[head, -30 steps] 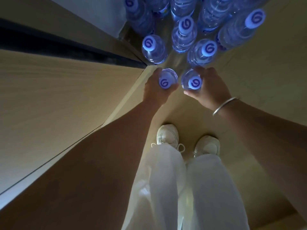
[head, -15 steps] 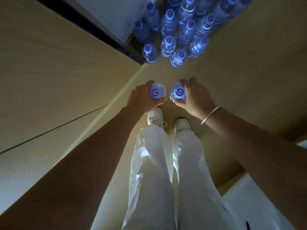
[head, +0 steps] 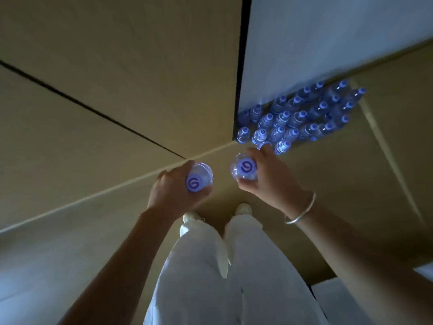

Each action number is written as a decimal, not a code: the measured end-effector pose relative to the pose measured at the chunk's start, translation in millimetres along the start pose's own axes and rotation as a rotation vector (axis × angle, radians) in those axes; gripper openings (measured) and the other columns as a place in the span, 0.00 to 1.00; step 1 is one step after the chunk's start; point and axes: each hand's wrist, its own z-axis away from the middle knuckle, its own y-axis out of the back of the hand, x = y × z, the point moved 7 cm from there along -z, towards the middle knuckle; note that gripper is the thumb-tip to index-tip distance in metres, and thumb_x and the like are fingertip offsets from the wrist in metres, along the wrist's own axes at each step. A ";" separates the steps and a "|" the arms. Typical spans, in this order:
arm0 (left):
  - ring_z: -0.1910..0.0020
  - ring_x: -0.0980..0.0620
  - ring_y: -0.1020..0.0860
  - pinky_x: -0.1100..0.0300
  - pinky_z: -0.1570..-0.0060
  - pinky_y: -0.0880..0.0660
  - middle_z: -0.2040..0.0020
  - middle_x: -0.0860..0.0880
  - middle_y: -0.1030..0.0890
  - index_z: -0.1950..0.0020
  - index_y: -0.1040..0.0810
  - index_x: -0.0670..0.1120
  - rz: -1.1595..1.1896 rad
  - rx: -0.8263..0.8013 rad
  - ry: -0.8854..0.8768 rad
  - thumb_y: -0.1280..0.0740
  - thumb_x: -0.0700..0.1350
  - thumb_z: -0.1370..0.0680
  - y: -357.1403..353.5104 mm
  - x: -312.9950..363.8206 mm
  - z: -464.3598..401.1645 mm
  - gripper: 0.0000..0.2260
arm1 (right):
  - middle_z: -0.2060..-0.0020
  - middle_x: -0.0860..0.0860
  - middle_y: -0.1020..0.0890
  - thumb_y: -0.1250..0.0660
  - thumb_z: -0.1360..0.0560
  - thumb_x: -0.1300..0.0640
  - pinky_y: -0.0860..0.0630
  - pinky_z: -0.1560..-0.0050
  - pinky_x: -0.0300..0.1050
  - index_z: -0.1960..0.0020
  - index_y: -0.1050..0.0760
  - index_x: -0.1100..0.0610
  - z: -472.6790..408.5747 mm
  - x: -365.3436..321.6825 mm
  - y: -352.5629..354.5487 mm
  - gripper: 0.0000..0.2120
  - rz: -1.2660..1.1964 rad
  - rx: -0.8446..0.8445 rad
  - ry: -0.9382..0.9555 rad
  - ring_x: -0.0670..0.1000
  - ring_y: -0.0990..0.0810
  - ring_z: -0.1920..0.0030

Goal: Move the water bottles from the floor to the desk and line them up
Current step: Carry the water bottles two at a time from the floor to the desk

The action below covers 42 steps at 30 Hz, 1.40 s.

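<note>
Biggest thing in shot is the tan wood panelling (head: 121,73), cut by a dark diagonal seam, filling everything left of the bottle cluster. A pale wall (head: 328,38) is seen right above the cluster, split from the panelling by a black vertical strip. The floor (head: 351,195) is the same tan, spreading out below and right of the cluster.

White trousers (head: 222,277) take up the bottom middle, well below the cluster, with two white shoes (head: 243,208) just poking out past the cuffs.

The cluster (head: 297,118) itself, a couple dozen capped bottles standing upright, is packed in rows on the floor against the foot of the pale wall, right at the corner with the black strip. Nothing from it is on a desk; no desk surface can be made out for sure.

Two bottles are held up off the floor, below and left of the cluster. The left bottle (head: 199,178) is gripped by the left hand (head: 171,193), fingers wrapped round its body, cap facing the camera. The right bottle (head: 244,170) is held closer to the cluster by the right hand (head: 269,181), fingers curled tight round it, fingertips nearly overlapping the nearest floor bottle in view. The two held bottles are apart, not touching.

A thin silver bangle (head: 302,212) is worn on the right wrist.
</note>
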 end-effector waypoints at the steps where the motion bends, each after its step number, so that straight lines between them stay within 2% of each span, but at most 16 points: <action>1: 0.60 0.49 0.22 0.61 0.62 0.29 0.63 0.56 0.22 0.47 0.25 0.55 0.012 0.021 0.011 0.30 0.64 0.37 17.8 -3.6 17.7 0.23 | 0.52 0.53 0.31 0.25 0.35 0.56 0.33 0.59 0.38 0.42 0.26 0.61 4.8 -20.9 8.8 0.24 -0.021 0.001 0.059 0.56 0.24 0.57; 4: 0.56 0.49 0.21 0.61 0.62 0.31 0.60 0.55 0.21 0.45 0.25 0.56 0.002 0.098 0.104 0.29 0.63 0.34 68.0 -19.1 71.0 0.21 | 0.52 0.58 0.27 0.23 0.37 0.60 0.26 0.55 0.44 0.44 0.26 0.65 16.2 -81.5 19.5 0.24 -0.025 -0.020 0.192 0.59 0.21 0.56; 6: 0.53 0.48 0.21 0.61 0.59 0.30 0.55 0.53 0.19 0.43 0.26 0.58 -0.044 0.131 0.162 0.29 0.64 0.35 92.0 -28.6 100.0 0.23 | 0.43 0.62 0.24 0.22 0.36 0.59 0.29 0.46 0.44 0.41 0.27 0.67 14.6 -115.1 21.2 0.28 0.018 -0.048 0.244 0.61 0.21 0.46; 8: 0.55 0.48 0.22 0.61 0.59 0.30 0.57 0.53 0.19 0.46 0.26 0.57 -0.047 0.199 0.236 0.30 0.65 0.35 122.0 -53.7 140.6 0.22 | 0.33 0.55 0.28 0.24 0.33 0.53 0.32 0.39 0.43 0.34 0.29 0.63 18.8 -172.0 11.9 0.31 0.058 -0.145 0.351 0.55 0.25 0.37; 10: 0.60 0.50 0.23 0.61 0.62 0.30 0.61 0.54 0.20 0.50 0.26 0.54 -0.032 0.273 0.298 0.31 0.66 0.36 146.8 -81.8 179.1 0.22 | 0.32 0.49 0.28 0.26 0.32 0.48 0.34 0.37 0.42 0.32 0.31 0.58 26.3 -227.6 -1.6 0.33 0.112 -0.222 0.454 0.52 0.26 0.35; 15: 0.67 0.55 0.26 0.68 0.69 0.33 0.67 0.54 0.22 0.57 0.25 0.52 0.098 0.494 0.445 0.39 0.70 0.44 189.4 -167.4 284.8 0.26 | 0.36 0.44 0.26 0.29 0.32 0.41 0.36 0.45 0.33 0.33 0.30 0.51 67.7 -360.5 -58.7 0.31 0.139 -0.276 0.662 0.46 0.26 0.38; 17: 0.69 0.55 0.27 0.68 0.70 0.34 0.69 0.54 0.25 0.62 0.27 0.51 0.164 0.593 0.500 0.36 0.68 0.42 200.3 -206.9 326.2 0.23 | 0.39 0.43 0.24 0.36 0.37 0.32 0.35 0.48 0.32 0.35 0.28 0.51 86.5 -408.5 -89.8 0.37 0.115 -0.315 0.736 0.46 0.24 0.41; 18: 0.69 0.55 0.28 0.68 0.71 0.34 0.70 0.54 0.25 0.64 0.29 0.50 0.179 0.634 0.525 0.35 0.68 0.42 206.1 -226.6 346.0 0.22 | 0.41 0.43 0.23 0.39 0.39 0.30 0.34 0.48 0.33 0.36 0.28 0.50 95.8 -430.9 -106.7 0.38 0.112 -0.338 0.770 0.46 0.23 0.42; 21: 0.70 0.54 0.30 0.64 0.69 0.32 0.70 0.53 0.25 0.63 0.28 0.48 0.158 0.719 0.622 0.38 0.69 0.42 221.2 -280.8 403.5 0.25 | 0.46 0.40 0.22 0.39 0.39 0.32 0.33 0.51 0.34 0.39 0.27 0.48 124.9 -492.7 -155.1 0.33 0.109 -0.407 0.869 0.44 0.23 0.46; 24: 0.70 0.52 0.33 0.64 0.70 0.33 0.70 0.51 0.25 0.62 0.28 0.48 0.182 0.771 0.759 0.35 0.66 0.39 230.9 -327.4 463.5 0.22 | 0.56 0.36 0.24 0.41 0.42 0.29 0.32 0.54 0.34 0.45 0.26 0.44 153.2 -547.2 -200.4 0.31 0.086 -0.478 0.936 0.41 0.25 0.53; 26: 0.71 0.52 0.34 0.64 0.71 0.35 0.71 0.51 0.27 0.65 0.30 0.50 0.191 0.797 0.848 0.33 0.65 0.37 234.5 -353.2 497.4 0.18 | 0.60 0.35 0.24 0.34 0.38 0.33 0.30 0.55 0.36 0.50 0.26 0.41 169.0 -578.6 -227.0 0.20 0.073 -0.524 0.962 0.40 0.25 0.58; 28: 0.73 0.53 0.34 0.65 0.73 0.37 0.73 0.52 0.28 0.68 0.32 0.54 0.227 0.854 0.970 0.32 0.64 0.36 231.2 -389.0 542.8 0.16 | 0.66 0.37 0.24 0.28 0.35 0.40 0.31 0.61 0.35 0.58 0.28 0.40 187.5 -623.4 -268.5 0.11 0.068 -0.580 1.018 0.39 0.25 0.63; 31: 0.72 0.54 0.35 0.64 0.71 0.37 0.74 0.52 0.29 0.69 0.32 0.56 0.225 0.857 1.038 0.32 0.65 0.35 229.4 -407.2 561.2 0.16 | 0.70 0.41 0.24 0.28 0.35 0.41 0.32 0.65 0.37 0.64 0.29 0.44 193.6 -648.8 -286.2 0.12 -0.001 -0.596 1.015 0.41 0.28 0.69; 34: 0.73 0.53 0.36 0.63 0.70 0.35 0.75 0.52 0.30 0.68 0.32 0.52 0.263 0.919 1.158 0.32 0.66 0.35 227.4 -442.8 588.4 0.19 | 0.69 0.44 0.23 0.31 0.37 0.39 0.30 0.64 0.40 0.64 0.28 0.47 207.1 -690.0 -325.6 0.13 0.002 -0.666 1.063 0.43 0.27 0.68; 38: 0.70 0.52 0.32 0.60 0.67 0.31 0.73 0.52 0.27 0.64 0.29 0.51 0.266 0.977 1.240 0.35 0.69 0.36 240.8 -501.0 613.6 0.22 | 0.70 0.44 0.24 0.31 0.36 0.39 0.34 0.67 0.35 0.66 0.29 0.47 215.4 -752.3 -378.4 0.13 0.043 -0.720 1.170 0.42 0.28 0.70; 42: 0.68 0.51 0.31 0.60 0.67 0.34 0.73 0.53 0.28 0.70 0.33 0.56 0.219 0.942 1.293 0.35 0.69 0.34 270.8 -564.4 626.8 0.19 | 0.72 0.43 0.26 0.30 0.36 0.39 0.35 0.69 0.33 0.69 0.33 0.45 215.9 -822.4 -427.4 0.14 0.134 -0.737 1.300 0.41 0.28 0.69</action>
